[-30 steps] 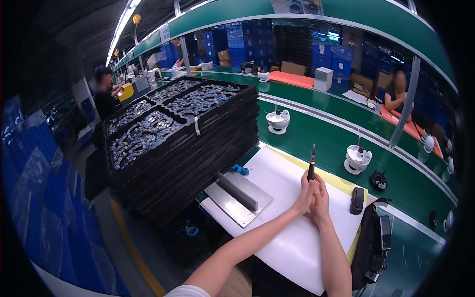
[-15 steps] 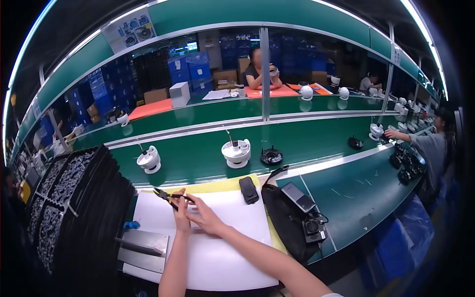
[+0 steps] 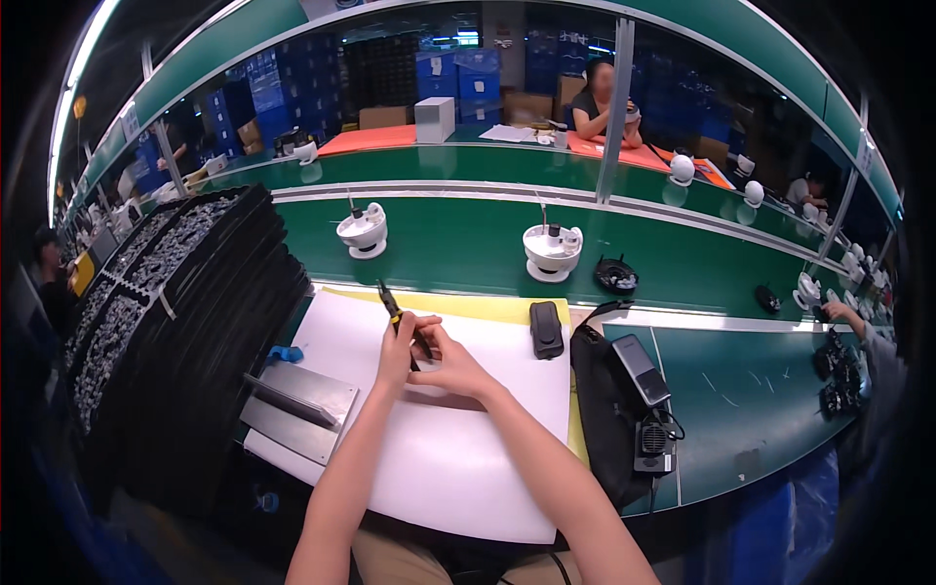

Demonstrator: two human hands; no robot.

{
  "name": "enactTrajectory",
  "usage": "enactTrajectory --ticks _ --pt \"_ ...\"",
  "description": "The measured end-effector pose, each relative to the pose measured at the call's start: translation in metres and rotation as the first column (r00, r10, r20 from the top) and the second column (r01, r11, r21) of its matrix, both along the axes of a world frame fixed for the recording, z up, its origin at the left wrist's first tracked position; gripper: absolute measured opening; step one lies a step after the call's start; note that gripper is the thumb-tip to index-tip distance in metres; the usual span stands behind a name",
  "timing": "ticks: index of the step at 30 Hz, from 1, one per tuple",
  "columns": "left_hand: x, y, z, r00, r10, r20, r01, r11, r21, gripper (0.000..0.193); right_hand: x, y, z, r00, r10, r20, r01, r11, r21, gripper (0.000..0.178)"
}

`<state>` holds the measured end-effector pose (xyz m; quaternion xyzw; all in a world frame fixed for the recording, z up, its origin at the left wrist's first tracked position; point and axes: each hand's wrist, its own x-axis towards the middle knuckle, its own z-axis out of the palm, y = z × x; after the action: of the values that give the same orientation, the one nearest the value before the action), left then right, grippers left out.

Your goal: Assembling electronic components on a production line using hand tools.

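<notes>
A pair of pliers (image 3: 393, 310) with black jaws and black-and-yellow handles points away from me above the white sheet. My left hand (image 3: 396, 357) is closed around its handles. Close against it, my right hand (image 3: 454, 365) has its fingers curled onto the handle end, partly hidden where the two hands meet. Under both hands lies the white sheet (image 3: 468, 453), over a yellow one (image 3: 468, 304). Beyond the sheet on the green belt stand two white round housings (image 3: 552, 255) (image 3: 362, 232) with wires sticking up, and a black round part (image 3: 616, 275).
Stacked black trays (image 3: 210, 312) of small parts rise at my left, beside a metal plate with a handle (image 3: 302, 409). A small black case (image 3: 546, 330), a black pouch (image 3: 604, 419), a grey device (image 3: 640, 370) and a black device (image 3: 653, 447) lie right. Co-workers sit across and far right.
The view has swung left, so the bench appears shifted right. The pliers have turned from pointing left to pointing more away from me, still in my left hand.
</notes>
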<state>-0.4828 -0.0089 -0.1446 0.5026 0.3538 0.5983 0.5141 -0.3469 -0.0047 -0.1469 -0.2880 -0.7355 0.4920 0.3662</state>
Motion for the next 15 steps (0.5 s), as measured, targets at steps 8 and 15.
enactTrajectory --ticks 8,15 --pt "0.009 0.035 0.008 0.78 0.34 0.526 -0.106 0.899 -0.425 0.081 0.015 0.015 -0.005 0.909 0.039 -0.415 -0.24 0.862 -0.445 0.043" --pt "-0.035 0.177 -0.01 0.787 0.495 0.369 -0.193 0.765 -0.615 0.095 0.02 0.019 -0.009 0.844 -0.041 -0.534 -0.4 0.614 -0.68 0.05"
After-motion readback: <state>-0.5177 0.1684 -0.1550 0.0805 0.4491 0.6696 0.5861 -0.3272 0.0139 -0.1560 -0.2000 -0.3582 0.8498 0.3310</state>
